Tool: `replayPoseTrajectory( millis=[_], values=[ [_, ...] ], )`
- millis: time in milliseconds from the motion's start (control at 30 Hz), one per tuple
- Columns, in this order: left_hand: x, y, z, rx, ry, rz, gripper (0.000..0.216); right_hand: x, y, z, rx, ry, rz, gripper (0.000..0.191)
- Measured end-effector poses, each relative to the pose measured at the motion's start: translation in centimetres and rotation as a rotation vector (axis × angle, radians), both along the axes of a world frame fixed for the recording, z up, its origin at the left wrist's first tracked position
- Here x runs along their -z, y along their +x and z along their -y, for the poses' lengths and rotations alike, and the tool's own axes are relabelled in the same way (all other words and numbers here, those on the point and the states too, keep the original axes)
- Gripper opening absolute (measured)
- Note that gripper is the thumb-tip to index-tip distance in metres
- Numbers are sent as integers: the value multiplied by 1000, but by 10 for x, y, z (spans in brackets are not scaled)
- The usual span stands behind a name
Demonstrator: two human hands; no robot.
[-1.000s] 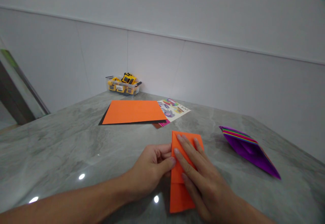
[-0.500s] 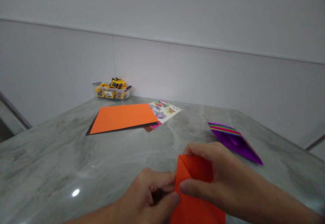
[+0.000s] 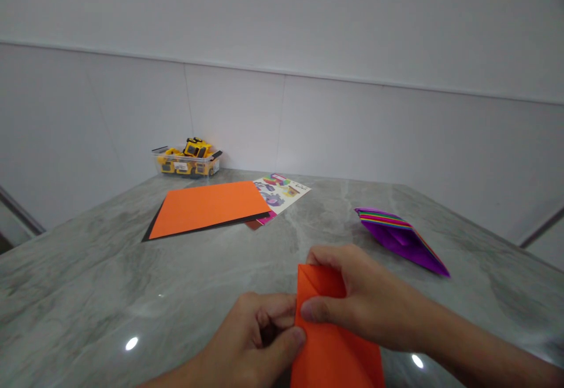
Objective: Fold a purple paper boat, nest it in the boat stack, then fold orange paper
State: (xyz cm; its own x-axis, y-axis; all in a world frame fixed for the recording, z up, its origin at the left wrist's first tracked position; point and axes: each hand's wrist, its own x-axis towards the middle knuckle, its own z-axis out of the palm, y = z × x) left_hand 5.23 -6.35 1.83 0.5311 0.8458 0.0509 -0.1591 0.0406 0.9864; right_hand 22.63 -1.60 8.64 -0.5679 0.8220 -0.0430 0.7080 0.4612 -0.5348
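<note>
A folded sheet of orange paper [image 3: 335, 350] is held up near the front edge of the view, with creases running across it. My left hand [image 3: 259, 335] pinches its left edge between thumb and fingers. From the right, my right hand [image 3: 365, 294] grips the upper part, its thumb pressed on the near face and its fingers behind. The lower end of the paper runs out of view. Beyond my right hand lies a stack of folded papers [image 3: 400, 238], purple on the near face with several colours along the edge.
Flat orange sheets [image 3: 209, 207] with a black one beneath lie at the back left. A printed colourful sheet [image 3: 284, 193] is partly under them. A clear plastic box [image 3: 187, 164] of yellow toy vehicles stands by the white wall [image 3: 335, 124]. All rest on a grey marbled table [image 3: 101, 282].
Both hands and the orange paper appear slightly further left, while the whole view has shifted a little. My right thumb has moved closer to the paper's left edge. The grip stays on the paper.
</note>
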Motion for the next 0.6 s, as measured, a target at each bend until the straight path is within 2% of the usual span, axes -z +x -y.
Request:
replayPoseTrajectory(
  millis=[233,333,433,600],
  values=[
    [2,2,-2,-8,-32,65,29,7,-3,1,23,67,-47,20],
    [6,2,-1,-38,-53,7,34,6,-3,-2,10,11,-78,27],
    [11,3,1,-72,-67,-31,38,3,-2,-5,-51,-65,-139,25],
    [17,4,0,-25,-127,-45,38,6,-3,-8,-48,-232,-277,22]
  ],
)
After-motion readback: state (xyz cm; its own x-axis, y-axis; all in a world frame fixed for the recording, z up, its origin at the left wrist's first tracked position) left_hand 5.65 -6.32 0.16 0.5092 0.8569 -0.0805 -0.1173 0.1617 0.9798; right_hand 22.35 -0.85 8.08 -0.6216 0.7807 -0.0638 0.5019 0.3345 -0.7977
